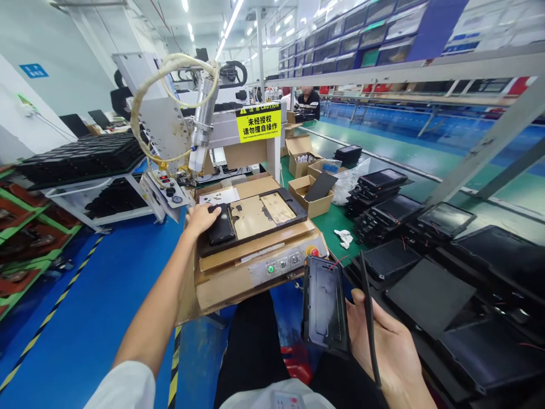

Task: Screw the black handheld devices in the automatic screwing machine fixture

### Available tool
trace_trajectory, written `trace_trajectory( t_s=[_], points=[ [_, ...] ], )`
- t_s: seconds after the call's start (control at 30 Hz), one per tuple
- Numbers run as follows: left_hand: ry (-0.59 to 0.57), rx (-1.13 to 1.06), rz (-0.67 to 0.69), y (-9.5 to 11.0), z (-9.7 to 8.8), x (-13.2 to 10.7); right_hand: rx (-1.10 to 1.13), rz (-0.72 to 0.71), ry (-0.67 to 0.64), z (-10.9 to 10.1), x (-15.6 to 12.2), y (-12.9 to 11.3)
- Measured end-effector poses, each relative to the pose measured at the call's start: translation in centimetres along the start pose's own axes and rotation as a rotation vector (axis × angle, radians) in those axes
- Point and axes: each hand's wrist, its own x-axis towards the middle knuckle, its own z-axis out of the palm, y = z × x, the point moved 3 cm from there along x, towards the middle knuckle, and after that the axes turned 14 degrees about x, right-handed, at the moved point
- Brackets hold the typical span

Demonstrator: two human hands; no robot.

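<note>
The left hand (pixel 199 219) holds a black case (pixel 221 226), long side running front-to-back along the black tray's (pixel 298 210) left edge; the right hand (pixel 392 343) holds a thin panel (pixel 369 318) upright.

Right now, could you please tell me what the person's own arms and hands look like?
The left hand and right hand are both bare, with no glove or watch showing. A loose, plain, whitish short sleeve covers the left upper arm, leaving the forearm uncovered. The right sleeve is out of view, and some fingers are hidden.
</note>
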Motion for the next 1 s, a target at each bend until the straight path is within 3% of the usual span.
trace_trajectory(
  t_s=[0.27, 0.63, 1.0],
  points=[
    [-0.099, -0.227, 0.082, 0.2, 0.1, 3.3, -0.029, 0.024, -0.04, -0.8, -0.3, -0.6],
    [-0.122, -0.726, 0.063, -0.9, -0.6, 2.2, -0.015, -0.045, 0.041, -0.8, -0.6, -0.9],
    [-0.303, -0.894, 0.042, -1.5, -0.4, 3.0, -0.031, -0.085, 0.12, -0.1, -0.6, -0.9]
  ],
)
